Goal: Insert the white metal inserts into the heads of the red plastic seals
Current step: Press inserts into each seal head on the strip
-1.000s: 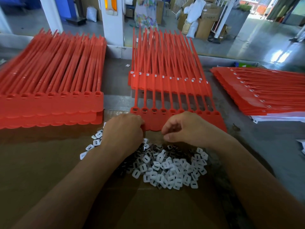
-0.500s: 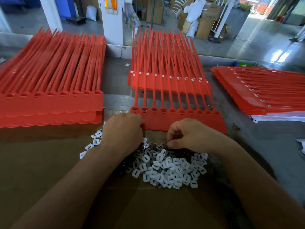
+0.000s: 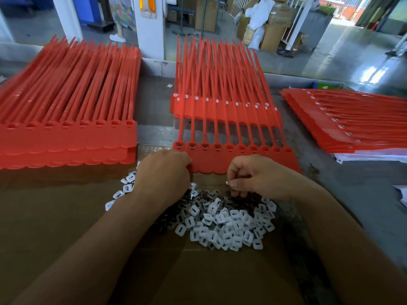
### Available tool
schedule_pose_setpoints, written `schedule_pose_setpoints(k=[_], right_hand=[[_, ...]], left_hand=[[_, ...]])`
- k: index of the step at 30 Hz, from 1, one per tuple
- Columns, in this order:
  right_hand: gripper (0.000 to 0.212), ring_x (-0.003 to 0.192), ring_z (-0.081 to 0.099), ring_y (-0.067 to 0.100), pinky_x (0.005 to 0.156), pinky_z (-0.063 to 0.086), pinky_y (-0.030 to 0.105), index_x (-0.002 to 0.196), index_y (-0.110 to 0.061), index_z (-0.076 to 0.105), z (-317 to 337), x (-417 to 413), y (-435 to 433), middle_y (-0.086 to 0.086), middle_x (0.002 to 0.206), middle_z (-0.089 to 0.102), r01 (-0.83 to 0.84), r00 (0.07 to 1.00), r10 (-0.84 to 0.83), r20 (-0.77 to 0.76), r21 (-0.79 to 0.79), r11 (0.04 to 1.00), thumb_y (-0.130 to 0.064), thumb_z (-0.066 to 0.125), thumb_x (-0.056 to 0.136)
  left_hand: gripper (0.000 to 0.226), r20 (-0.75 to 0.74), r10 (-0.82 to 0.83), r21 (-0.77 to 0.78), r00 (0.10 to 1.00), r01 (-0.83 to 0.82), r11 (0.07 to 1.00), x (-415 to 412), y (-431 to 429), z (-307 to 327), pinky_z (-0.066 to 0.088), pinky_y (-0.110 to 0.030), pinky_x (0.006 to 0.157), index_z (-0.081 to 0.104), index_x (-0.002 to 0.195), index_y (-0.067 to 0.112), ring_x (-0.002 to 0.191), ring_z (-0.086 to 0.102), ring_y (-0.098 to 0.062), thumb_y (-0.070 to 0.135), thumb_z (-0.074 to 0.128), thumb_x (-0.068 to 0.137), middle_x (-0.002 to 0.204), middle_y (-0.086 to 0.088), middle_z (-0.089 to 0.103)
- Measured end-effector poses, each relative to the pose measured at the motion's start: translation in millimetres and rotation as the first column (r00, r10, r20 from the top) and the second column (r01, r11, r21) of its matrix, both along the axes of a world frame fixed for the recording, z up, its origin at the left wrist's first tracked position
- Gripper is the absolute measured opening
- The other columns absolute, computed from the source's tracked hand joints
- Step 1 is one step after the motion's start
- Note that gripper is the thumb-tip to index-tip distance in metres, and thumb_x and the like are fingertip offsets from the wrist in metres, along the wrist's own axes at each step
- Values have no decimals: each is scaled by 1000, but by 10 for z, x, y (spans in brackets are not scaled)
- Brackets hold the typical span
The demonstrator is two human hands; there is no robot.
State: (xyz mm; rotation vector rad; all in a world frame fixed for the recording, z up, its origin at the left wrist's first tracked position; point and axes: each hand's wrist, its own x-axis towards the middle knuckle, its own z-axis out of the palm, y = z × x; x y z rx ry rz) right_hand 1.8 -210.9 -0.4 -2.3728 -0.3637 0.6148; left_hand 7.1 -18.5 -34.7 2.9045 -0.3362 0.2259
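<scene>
Across the lower frame we see brown cardboard (image 3: pixel 55 227) laid on a grey worktable (image 3: pixel 352 194), with a concrete factory floor and boxes and sacks (image 3: pixel 271 25) at upper right. At centre lies a strip of red seals (image 3: pixel 237 157), flat tags joined side by side with thin tails pointing away; its four leftmost heads show pale fittings. Below it sits a heap of white inserts (image 3: pixel 224 227), small squarish slotted pieces. Our left hand (image 3: pixel 164 172) curls at the strip's lower-left corner, fingers hidden, so we cannot tell whether it grips. Our right hand (image 3: pixel 257 175) pinches one insert (image 3: pixel 227 183) just above the heap.
</scene>
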Motion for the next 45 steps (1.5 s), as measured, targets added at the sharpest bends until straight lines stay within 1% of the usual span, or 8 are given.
schedule_pose_setpoints(k=[5,11,16,22,33,37,41,45], right_hand=[[20,62,60,-5,61,45,6,87,-26,64,17,-14,-8,-9,71,66,-29,1000,28,9,49,998,-8,57,89],[18,67,60,-9,63,41,6,89,-30,66,14,-4,-23,-15,72,66,-36,999,36,-8,4,999,-14,67,83],[9,68,63,-6,61,42,3,86,-23,70,16,-11,-16,-16,71,69,-26,999,28,-23,47,999,-20,72,78],[4,61,58,-4,60,45,8,74,-27,69,12,-19,-25,-9,69,67,-37,998,35,53,38,999,-28,70,78],[13,63,61,-6,56,42,6,78,-26,63,-22,-4,-33,-10,70,67,30,996,-34,79,53,998,-16,62,87],[12,59,62,-3,54,45,8,75,-21,63,-26,23,-44,-7,64,67,126,986,-139,92,133,983,-14,63,85],[14,51,58,-5,50,44,10,69,-21,64,9,173,-69,-8,55,65,237,932,-267,244,143,961,-15,69,80],[19,62,58,3,60,44,17,70,-23,61,-43,359,-84,-6,65,64,290,879,-321,352,139,947,-13,64,85]], left_hand=[[33,4,1,-5,1000,-1,1000,-5,-3,2,46,-29,84,66,107,22,104,57,-15,14,42,86,115,6,64],[33,5,-3,-14,1000,3,1000,0,-1,1,48,-30,85,66,106,21,104,58,-15,13,41,86,114,5,64],[33,10,-5,-8,1000,5,1000,2,-4,1,46,-29,83,66,107,23,104,58,-14,14,41,87,115,6,64],[33,7,-6,4,1000,6,1000,5,-3,0,45,-28,82,65,108,23,105,57,-15,14,41,87,116,6,63],[33,-1,-1,0,1000,1,1000,1,-6,3,46,-29,83,65,108,22,103,58,-15,14,41,87,115,6,63],[33,-3,-1,0,1000,1,1000,-1,-9,6,46,-29,82,65,108,22,102,58,-15,14,41,87,115,6,63],[33,2,1,3,1000,-1,1000,5,-6,-1,46,-29,81,65,107,22,102,58,-15,13,42,86,114,6,64],[33,6,-3,0,1000,3,1000,4,-4,-3,45,-28,81,65,107,22,103,58,-15,13,41,86,114,6,64]])
